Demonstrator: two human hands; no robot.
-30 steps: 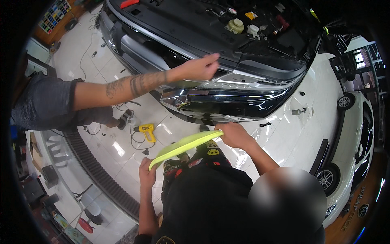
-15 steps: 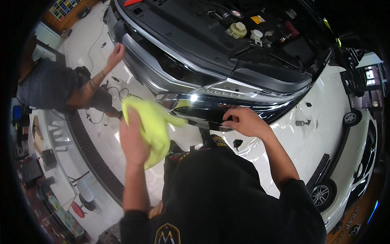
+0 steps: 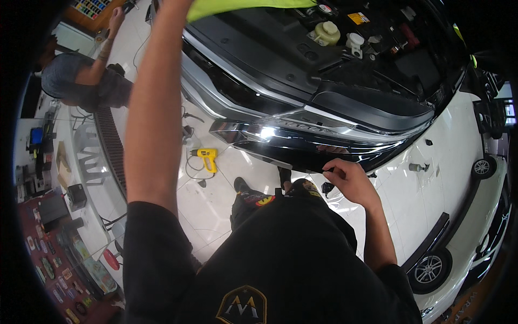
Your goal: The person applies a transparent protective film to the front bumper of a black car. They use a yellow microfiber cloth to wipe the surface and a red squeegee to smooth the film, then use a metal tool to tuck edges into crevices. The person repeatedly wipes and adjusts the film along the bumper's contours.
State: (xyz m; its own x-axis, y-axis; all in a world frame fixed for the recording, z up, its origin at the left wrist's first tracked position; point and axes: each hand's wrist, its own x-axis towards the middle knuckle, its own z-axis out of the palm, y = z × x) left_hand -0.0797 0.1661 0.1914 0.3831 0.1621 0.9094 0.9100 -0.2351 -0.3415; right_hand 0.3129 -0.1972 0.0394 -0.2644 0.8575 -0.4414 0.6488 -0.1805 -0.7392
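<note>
My left arm stretches up across the view, and its hand (image 3: 175, 5) is cut off by the top edge. A yellow-green cloth (image 3: 243, 7) spreads from beside that hand over the front of the open engine bay (image 3: 372, 54); the gripping fingers are out of sight. Low at the car's front corner, my right hand (image 3: 349, 181) is closed, thumb and fingertips pinched together close to the lower edge of the glossy black bumper (image 3: 302, 154). Whatever sits in that pinch is too small to make out. Above it runs the headlight (image 3: 345, 127).
A yellow heat gun (image 3: 207, 159) lies on the white tiled floor (image 3: 208, 221) with its cord. At the left another person (image 3: 89, 78) bends with one arm raised. A white car (image 3: 464, 227) stands on the right. A long counter (image 3: 89, 208) lines the left side.
My left hand has swung up and forward with the cloth, from beside my body to above the engine bay. The heat gun has come into sight. My right hand stays pinched by the bumper.
</note>
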